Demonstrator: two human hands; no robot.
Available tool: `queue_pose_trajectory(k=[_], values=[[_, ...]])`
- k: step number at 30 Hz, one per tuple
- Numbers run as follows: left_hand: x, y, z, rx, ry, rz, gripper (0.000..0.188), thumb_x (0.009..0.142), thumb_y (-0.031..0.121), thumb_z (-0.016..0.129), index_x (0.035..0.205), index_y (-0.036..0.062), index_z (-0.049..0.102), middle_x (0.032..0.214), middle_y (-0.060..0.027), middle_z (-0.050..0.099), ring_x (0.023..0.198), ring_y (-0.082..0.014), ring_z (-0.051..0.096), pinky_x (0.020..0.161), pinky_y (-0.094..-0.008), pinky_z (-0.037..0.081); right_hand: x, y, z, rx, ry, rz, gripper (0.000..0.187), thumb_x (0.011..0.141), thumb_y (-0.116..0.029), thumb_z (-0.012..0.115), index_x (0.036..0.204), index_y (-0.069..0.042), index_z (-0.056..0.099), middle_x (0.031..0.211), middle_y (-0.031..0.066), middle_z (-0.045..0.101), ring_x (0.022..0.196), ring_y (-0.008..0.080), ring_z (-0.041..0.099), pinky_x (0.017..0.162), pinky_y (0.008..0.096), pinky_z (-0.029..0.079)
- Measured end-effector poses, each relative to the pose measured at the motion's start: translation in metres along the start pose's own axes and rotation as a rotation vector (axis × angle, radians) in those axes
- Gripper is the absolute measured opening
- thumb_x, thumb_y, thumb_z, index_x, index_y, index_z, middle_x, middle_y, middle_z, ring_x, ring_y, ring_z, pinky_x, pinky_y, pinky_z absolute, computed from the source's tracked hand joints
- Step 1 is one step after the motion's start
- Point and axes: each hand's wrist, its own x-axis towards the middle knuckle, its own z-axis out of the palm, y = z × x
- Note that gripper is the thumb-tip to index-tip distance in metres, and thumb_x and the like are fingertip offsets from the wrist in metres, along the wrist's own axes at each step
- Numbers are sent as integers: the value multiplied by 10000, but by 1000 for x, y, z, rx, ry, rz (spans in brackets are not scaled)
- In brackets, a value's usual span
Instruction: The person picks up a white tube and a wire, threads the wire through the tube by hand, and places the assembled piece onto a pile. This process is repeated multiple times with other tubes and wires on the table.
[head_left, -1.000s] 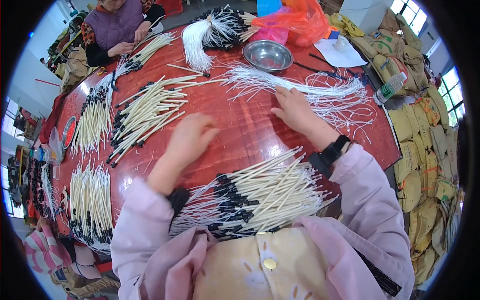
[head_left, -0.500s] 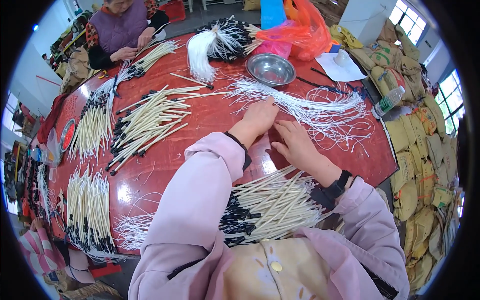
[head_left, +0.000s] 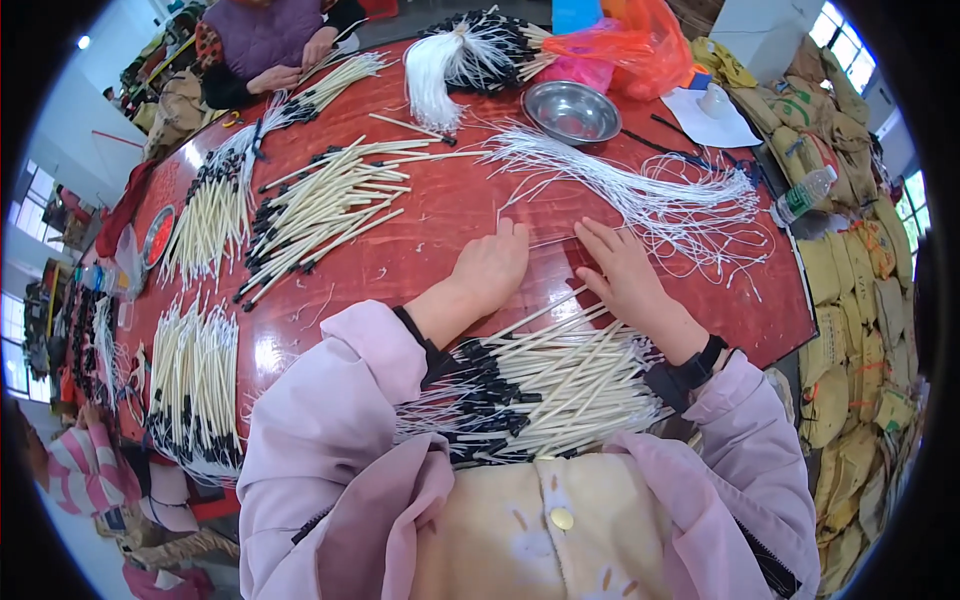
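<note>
My left hand (head_left: 492, 268) is closed over the red tabletop, its fingers curled round the end of a thin white cord (head_left: 550, 241). This cord runs across to the fingertips of my right hand (head_left: 628, 268). Those fingers are stretched out on it, with the thumb apart. Just beyond the hands lies a loose bunch of white cords (head_left: 625, 185), several strands trailing toward my left hand. Close to my body, below both hands, is a heap of pale sticks with black ends and white cords (head_left: 570, 385).
A metal bowl (head_left: 572, 112) stands beyond the cords, beside orange and pink plastic bags (head_left: 640, 55). More pale sticks (head_left: 335, 205) lie left. A plastic bottle (head_left: 803, 196) stands at the right edge. Across the table, a person's hands (head_left: 275, 79) work on sticks. Stacked sacks (head_left: 850, 330) line the right.
My hands have moved apart and nearer to me, my left hand going left. The cord now stretches between them. The whole view has shifted slightly.
</note>
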Motion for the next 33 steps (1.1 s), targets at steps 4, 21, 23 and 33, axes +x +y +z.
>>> queue_pose_trajectory(k=[4, 21, 23, 33], values=[[-17, -9, -4, -105, -35, -113, 127, 935, 88, 539, 993, -18, 576, 927, -235, 693, 803, -395, 721, 701, -515, 579, 1, -3, 11, -230, -139, -59, 600, 902, -273, 713, 1422, -21, 550, 1451, 132, 548, 1189, 321, 517, 1038, 429, 425], [-121, -79, -27, -436, 130, -609, 191, 867, 207, 742, 849, 19, 712, 688, -152, 684, 682, -299, 686, 652, -421, 528, -4, 0, 1, -27, -124, -127, 492, 877, -232, 682, 1324, -30, 643, 1399, 143, 595, 1184, 351, 515, 1066, 454, 404], [-125, -81, -36, -322, -2, -612, 215, 853, 229, 760, 849, 23, 699, 698, -143, 686, 703, -317, 686, 648, -441, 525, -5, -1, 1, -12, -138, -123, 471, 885, -236, 670, 1306, -25, 656, 1396, 145, 597, 1185, 350, 517, 1070, 449, 400], [-55, -158, -24, 334, 313, -234, 199, 865, 162, 702, 1013, 55, 624, 986, -139, 657, 911, -345, 666, 803, -445, 535, 5, -8, -9, 71, -195, -91, 421, 927, -266, 630, 1257, -11, 687, 1367, 152, 619, 1202, 354, 520, 1077, 440, 389]])
